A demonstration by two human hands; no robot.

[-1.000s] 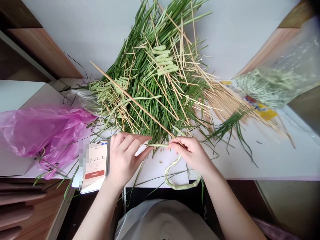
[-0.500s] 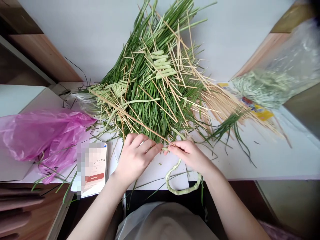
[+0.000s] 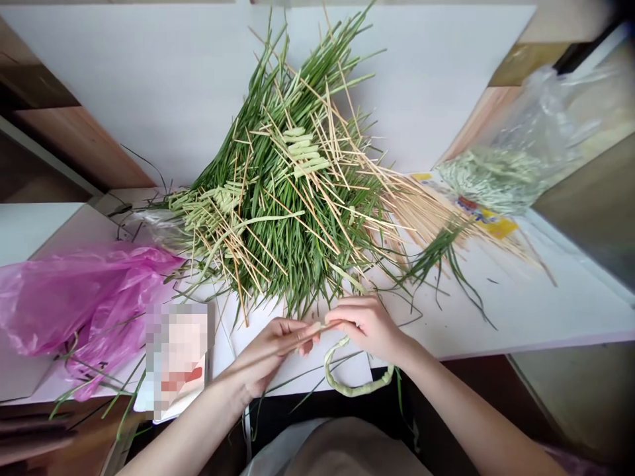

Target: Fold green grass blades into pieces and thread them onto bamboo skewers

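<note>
"What's on the tabletop (image 3: 471,311) over there?"

"A big heap of long green leaves (image 3: 297,225), crossed all over with wooden skewers (image 3: 421,211). There's a pink plastic bag (image 3: 84,304) to its left, and to its right a clear plastic bag (image 3: 516,152) of pale green strips, sitting by a yellow printed packet (image 3: 496,228). (The phone (image 3: 176,357) by the left hand is blurred out, so I can't read it.)"

"And the hands?"

"Both are low, just in front of the heap, forearms angled in from either side. The left hand (image 3: 268,357) is turned on its side and the right hand (image 3: 367,327) is arched over, with their fingertips nearly meeting."

"What are they holding?"

"The right fingers (image 3: 342,314) are pressed together on a pale green strip (image 3: 357,391), which curls down onto the tabletop just below. The left fingers (image 3: 292,330) look closed around a thin wooden skewer (image 3: 307,332), though I can't tell exactly how the strip meets it."

"Any tips for handling that?"

"I'd keep the pinch firm but gentle, right at the strip's end, and keep the loose length free of the leaves so it doesn't snag or tear."
</note>
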